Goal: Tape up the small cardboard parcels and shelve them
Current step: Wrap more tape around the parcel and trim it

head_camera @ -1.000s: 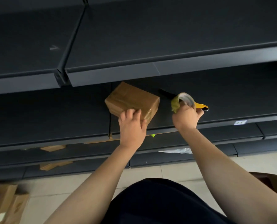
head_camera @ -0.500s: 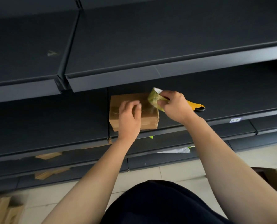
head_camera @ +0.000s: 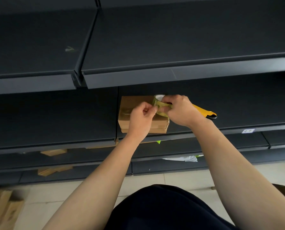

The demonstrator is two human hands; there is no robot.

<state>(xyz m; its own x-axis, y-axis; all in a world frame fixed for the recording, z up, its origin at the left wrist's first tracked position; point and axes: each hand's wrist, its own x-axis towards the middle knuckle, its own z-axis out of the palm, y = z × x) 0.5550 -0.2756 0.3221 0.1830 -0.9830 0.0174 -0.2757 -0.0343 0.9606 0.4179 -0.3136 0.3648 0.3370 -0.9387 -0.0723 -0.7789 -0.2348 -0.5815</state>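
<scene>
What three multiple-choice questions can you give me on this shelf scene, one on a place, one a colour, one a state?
1. Where does the cardboard parcel lie? A. on the floor B. on the dark shelf C. in a lap
2. What colour is the tool handle past the right hand? A. red B. white C. yellow with a black tip
3. What is the left hand doing? A. pinching tape off the tape roll B. lying flat on the parcel C. hanging idle
Answers: B, it rests by the shelf's front edge; C, the yellow handle ends in black; A, it pinches the strip.
</scene>
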